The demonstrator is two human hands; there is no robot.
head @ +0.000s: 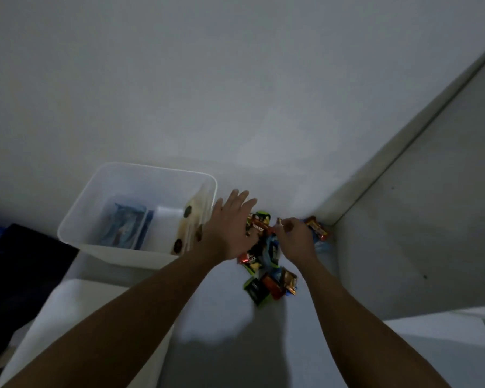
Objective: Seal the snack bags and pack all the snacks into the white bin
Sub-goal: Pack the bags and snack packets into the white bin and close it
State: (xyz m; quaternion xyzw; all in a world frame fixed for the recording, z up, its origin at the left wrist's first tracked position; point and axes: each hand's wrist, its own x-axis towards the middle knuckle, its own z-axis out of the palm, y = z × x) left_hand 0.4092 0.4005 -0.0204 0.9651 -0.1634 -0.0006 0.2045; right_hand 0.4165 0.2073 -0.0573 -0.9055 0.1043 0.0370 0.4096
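White bin (pixel 79 217), blue packet (pixel 123 226), pale bag (pixel 192 219) with brown spots, snack packets (pixel 263 287) red, green, blue and gold.

Dim, bluish, grainy. Soft all over, slight motion blur on left hand (pixel 230 228). Dark shadow pooled below it, toward viewer. Wide-angle bending at edges.

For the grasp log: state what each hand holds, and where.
The left hand, fingers straight over the pile of small colourful snack packets, holds nothing. The right hand curls its fingers into that pile; any hold cannot be told.
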